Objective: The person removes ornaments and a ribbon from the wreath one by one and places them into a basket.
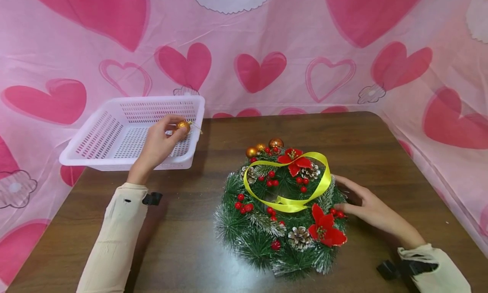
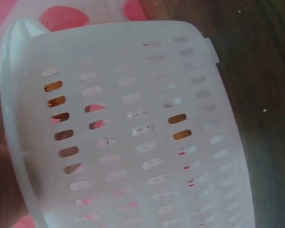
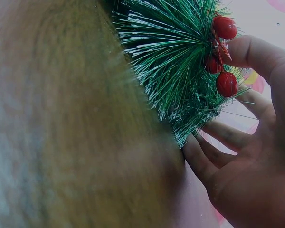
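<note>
While left hand (image 1: 158, 142) hovers over white basket (image 1: 95, 134), its fingers (image 1: 173, 123) pinch gold bauble (image 1: 183, 125) just above basket's near wall. Basket sits at worktop's (image 1: 381, 153) far left corner. Right hand (image 1: 366, 206) at wreath's (image 1: 282, 208) right edge, fingers (image 3: 223, 135) loosely spread, touching green needles beside red berries (image 3: 226, 83). Yellow ribbon (image 1: 291, 202) looped across wreath.

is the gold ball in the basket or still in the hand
In the hand. The left hand pinches the gold ball above the white basket, whose floor looks bare in the head view.
</note>
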Motion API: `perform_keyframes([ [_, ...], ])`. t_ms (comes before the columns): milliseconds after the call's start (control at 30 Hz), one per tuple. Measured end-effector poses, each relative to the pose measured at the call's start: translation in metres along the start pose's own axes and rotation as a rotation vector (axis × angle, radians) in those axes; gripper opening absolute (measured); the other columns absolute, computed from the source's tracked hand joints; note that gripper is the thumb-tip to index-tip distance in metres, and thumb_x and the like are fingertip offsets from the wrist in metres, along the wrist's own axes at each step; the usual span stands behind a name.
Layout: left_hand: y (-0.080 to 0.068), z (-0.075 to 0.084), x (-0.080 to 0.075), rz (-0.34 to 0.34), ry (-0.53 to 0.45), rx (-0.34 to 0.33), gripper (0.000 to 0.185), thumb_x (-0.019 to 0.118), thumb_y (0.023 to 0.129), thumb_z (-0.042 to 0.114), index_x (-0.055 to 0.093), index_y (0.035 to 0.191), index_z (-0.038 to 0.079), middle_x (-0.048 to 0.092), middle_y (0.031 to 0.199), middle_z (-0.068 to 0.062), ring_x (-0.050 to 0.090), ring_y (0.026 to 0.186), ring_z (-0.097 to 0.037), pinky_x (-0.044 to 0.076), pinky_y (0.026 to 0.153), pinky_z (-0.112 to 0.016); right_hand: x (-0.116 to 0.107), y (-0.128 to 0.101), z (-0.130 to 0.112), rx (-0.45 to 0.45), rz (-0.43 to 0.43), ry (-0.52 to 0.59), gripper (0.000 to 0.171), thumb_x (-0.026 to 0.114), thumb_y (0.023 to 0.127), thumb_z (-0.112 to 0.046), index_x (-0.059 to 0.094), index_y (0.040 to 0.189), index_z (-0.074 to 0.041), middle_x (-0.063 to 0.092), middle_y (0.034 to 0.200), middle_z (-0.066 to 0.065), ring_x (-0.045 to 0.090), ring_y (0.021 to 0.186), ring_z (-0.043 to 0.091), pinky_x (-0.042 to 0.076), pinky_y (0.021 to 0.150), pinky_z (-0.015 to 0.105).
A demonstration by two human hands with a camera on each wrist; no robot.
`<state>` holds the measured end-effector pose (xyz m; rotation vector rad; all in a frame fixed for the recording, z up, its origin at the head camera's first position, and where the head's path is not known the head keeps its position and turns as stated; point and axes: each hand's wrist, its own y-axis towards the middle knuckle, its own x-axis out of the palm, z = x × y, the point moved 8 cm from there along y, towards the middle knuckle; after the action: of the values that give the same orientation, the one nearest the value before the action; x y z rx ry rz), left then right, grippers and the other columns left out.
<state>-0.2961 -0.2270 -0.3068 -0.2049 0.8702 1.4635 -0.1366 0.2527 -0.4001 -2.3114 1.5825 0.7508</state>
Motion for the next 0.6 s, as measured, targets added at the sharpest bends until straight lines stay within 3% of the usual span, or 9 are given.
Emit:
perform_keyframes([
  [133, 0.002, -0.005, 0.001, 0.011, 0.005, -0.004, 0.031, 0.066, 0.095, 0.018, 0.063, 0.122, 0.001, 0.067, 0.119, -0.015, 0.065, 0.104, -0.029, 0.045, 0.079, -0.012, 0.000, 0.000, 0.000, -0.001, 0.001, -0.003, 0.066, 0.066, 0.093, -0.004, 0.039, 0.152, -0.014, 0.049, 0.143, -0.017, 0.047, 0.125, -0.006, 0.040, 0.097, 0.011],
  [367, 0.001, -0.009, 0.006, -0.048, 0.036, -0.041, 0.034, 0.066, 0.096, 0.016, 0.059, 0.126, 0.001, 0.065, 0.122, -0.018, 0.063, 0.105, -0.033, 0.049, 0.088, -0.044, -0.001, 0.001, 0.001, 0.025, 0.002, -0.026, 0.066, 0.066, 0.093, -0.007, 0.039, 0.152, -0.017, 0.048, 0.143, -0.017, 0.047, 0.125, -0.006, 0.040, 0.096, 0.013],
  [600, 0.000, -0.010, 0.010, -0.085, 0.065, -0.055, 0.033, 0.066, 0.095, 0.014, 0.059, 0.126, 0.003, 0.065, 0.123, -0.019, 0.061, 0.104, -0.034, 0.046, 0.088, -0.049, 0.000, 0.000, 0.001, 0.008, 0.000, -0.030, 0.066, 0.066, 0.093, -0.006, 0.039, 0.152, -0.017, 0.049, 0.144, -0.015, 0.047, 0.125, -0.005, 0.040, 0.097, 0.012],
])
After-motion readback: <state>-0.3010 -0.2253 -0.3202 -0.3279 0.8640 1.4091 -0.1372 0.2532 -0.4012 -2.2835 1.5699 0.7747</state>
